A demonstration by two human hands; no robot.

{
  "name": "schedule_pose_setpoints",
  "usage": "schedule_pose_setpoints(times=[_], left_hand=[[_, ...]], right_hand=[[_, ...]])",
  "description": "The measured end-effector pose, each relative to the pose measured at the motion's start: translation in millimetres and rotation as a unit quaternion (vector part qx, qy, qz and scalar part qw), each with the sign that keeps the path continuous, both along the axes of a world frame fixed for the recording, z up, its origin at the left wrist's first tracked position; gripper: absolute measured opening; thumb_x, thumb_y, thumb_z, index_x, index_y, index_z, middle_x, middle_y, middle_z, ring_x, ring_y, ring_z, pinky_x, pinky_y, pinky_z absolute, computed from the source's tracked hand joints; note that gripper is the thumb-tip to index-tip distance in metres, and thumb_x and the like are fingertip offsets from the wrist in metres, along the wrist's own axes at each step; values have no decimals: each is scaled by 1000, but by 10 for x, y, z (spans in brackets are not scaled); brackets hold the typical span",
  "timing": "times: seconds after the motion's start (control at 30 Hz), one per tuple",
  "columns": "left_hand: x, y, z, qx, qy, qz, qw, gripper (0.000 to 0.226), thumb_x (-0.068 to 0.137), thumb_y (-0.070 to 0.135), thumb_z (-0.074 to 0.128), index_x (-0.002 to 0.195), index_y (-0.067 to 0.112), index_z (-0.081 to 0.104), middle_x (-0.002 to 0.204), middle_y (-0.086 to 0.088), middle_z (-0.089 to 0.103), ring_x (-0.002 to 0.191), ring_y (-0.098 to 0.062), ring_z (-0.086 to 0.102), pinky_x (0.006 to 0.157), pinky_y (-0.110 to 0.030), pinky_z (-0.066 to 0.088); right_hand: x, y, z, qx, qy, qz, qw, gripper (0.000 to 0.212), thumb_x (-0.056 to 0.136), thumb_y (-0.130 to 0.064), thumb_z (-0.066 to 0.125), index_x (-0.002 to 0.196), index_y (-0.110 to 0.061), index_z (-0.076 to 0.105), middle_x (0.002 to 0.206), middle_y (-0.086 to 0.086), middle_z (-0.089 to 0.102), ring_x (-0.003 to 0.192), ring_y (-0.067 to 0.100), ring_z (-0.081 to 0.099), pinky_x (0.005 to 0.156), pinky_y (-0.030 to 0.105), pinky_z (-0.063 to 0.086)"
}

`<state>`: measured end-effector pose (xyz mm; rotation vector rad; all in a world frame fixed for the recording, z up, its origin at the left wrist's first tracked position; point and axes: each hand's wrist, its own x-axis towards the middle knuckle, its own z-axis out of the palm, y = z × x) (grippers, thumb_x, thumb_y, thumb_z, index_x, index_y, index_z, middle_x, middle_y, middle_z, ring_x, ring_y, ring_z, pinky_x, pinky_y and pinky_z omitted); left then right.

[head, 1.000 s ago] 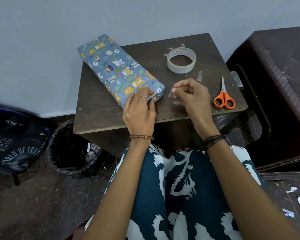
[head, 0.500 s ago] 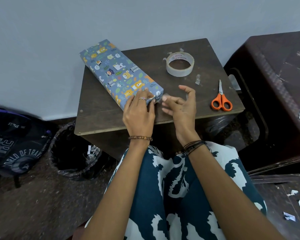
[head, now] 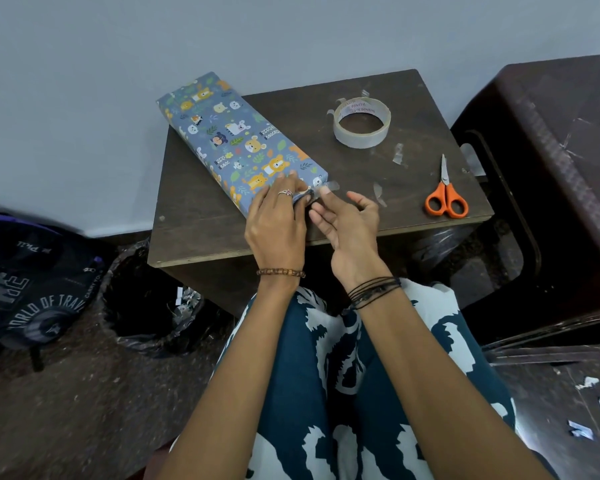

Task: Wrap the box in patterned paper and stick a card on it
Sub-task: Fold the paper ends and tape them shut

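Tape strip (head: 330, 185) pressed onto the wrapped box (head: 236, 136) by my right hand (head: 350, 220), forefinger straight; my left hand (head: 274, 223) pinches its end fold.

The right hand (head: 349, 216), a second ago raised clear of the box (head: 236, 140) with a tape strip (head: 330, 185) pinched in its fingers, now sits against the box's near end, pressing that strip onto the corner.

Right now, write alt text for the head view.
A left hand holds the paper fold at the near end of a wrapped box while the right hand presses a tape strip there. A tape roll and scissors lie on the table.
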<state>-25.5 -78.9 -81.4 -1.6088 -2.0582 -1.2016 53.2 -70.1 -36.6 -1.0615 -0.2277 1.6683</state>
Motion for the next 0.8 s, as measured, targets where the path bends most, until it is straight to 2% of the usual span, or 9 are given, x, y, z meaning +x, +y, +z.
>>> schedule_pose_setpoints(times=[0.17, 0.37, 0.53, 0.67, 0.8], left_hand=[[15, -7, 22, 5, 0, 8, 1000, 13, 82, 18, 68, 93, 12, 67, 86, 4, 68, 87, -15, 58, 77, -25, 44], [21, -12, 28, -1, 6, 3, 1000, 14, 86, 24, 62, 93, 12, 66, 87, 5, 68, 87, -16, 60, 76, -25, 44], [14, -2, 30, 14, 19, 9, 1000, 10, 86, 21, 63, 88, 12, 66, 81, 5, 66, 85, -9, 53, 74, -25, 46], [-4, 11, 16, 31, 56, 12, 998, 11, 87, 19, 64, 82, 10, 65, 75, 2, 66, 78, -10, 52, 70, -24, 43], [-25, 24, -11, 52, 86, 2, 995, 4, 84, 14, 66, 81, 11, 64, 81, 0, 69, 87, -11, 52, 75, -26, 46]], right_hand=[[-41, 0, 33, -38, 10, -21, 999, 37, 84, 5, 64, 106, -10, 39, 74, 11, 62, 51, 10, 61, 54, 22, 56], [-146, -20, 32, -64, -31, -72, 995, 35, 81, 4, 67, 102, -11, 44, 77, 11, 61, 56, 12, 60, 51, 20, 56], [-208, -25, 35, -65, -44, -103, 992, 35, 80, 3, 68, 102, -11, 45, 72, 6, 59, 49, 9, 57, 48, 18, 54], [-231, -21, 25, -62, -50, -106, 991, 34, 80, 3, 68, 99, -12, 44, 73, 6, 60, 43, 5, 54, 45, 17, 51], [-237, -11, 15, -58, -62, -104, 991, 34, 80, 1, 70, 96, -15, 44, 74, 6, 61, 42, 5, 54, 45, 17, 50]])
